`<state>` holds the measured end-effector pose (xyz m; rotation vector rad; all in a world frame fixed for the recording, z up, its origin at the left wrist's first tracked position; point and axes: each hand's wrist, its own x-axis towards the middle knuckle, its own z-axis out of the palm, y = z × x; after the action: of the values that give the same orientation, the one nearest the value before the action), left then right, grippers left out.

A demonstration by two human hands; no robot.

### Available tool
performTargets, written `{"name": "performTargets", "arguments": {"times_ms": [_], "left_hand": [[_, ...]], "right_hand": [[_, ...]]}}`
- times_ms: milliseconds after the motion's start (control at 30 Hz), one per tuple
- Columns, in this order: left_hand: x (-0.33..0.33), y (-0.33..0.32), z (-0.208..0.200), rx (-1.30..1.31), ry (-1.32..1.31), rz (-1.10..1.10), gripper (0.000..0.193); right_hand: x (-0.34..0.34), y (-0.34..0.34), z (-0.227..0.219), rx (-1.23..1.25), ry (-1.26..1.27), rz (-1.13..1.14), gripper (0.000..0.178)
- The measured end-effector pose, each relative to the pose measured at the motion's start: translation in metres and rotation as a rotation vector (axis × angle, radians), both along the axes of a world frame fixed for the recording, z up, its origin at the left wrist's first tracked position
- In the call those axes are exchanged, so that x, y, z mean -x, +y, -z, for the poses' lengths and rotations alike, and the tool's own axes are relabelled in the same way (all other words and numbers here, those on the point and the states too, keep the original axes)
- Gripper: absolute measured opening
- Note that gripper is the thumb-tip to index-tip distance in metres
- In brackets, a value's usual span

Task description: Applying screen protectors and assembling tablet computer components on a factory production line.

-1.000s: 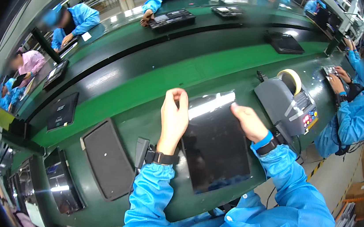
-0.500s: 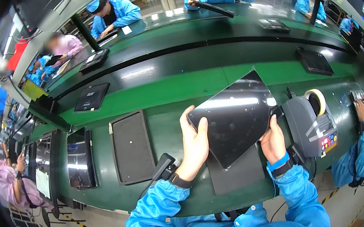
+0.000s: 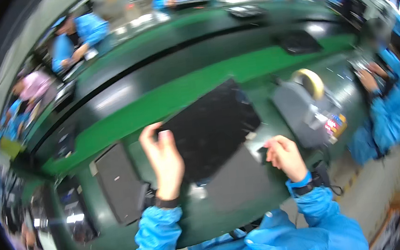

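My left hand [image 3: 163,165] grips the left edge of a black tablet or screen panel [image 3: 212,128], thumb on its face. The panel is tilted above a flat dark grey pad [image 3: 238,184] on the green bench. My right hand [image 3: 287,158] is apart from the panel, just right of its lower right corner. Its fingers are curled together near a small dark bit, too blurred to name. A small pale tab shows at the panel's lower right edge.
A grey tape dispenser [image 3: 301,116] with a yellowish tape roll [image 3: 316,83] stands at right. Left lie a dark shallow tray [image 3: 118,185] and dark panels [image 3: 76,209]. Another dark device [image 3: 298,42] rests on the green strip beyond. A co-worker in blue [image 3: 396,114] sits at right.
The view has swung, with blur. My right hand has come away from the panel's right edge, its fingers curling. The panel, in my left hand, now looks lower and flatter.
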<state>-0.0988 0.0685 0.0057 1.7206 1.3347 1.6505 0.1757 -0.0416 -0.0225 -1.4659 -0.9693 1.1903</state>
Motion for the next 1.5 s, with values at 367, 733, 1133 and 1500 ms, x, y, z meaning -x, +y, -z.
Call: {"name": "performTargets", "arguments": {"times_ms": [367,733,1133,1500], "left_hand": [[-0.007,-0.016,-0.011,-0.16,-0.131,0.129,0.03],[-0.014,-0.044,-0.015,-0.228,-0.133,0.318,0.03],[-0.015,-0.038,-0.012,-0.364,-0.036,0.352,0.032],[-0.013,-0.039,-0.013,-0.394,-0.037,0.352,0.031]], "right_hand": [[-0.077,-0.069,0.001,-0.33,0.103,0.864,0.025],[-0.084,-0.086,-0.077,-0.679,-0.356,0.567,0.017],[0.068,0.054,-0.213,-1.034,-1.729,-0.793,0.012],[0.088,0.071,-0.207,-1.09,-1.815,-0.836,0.006]]}}
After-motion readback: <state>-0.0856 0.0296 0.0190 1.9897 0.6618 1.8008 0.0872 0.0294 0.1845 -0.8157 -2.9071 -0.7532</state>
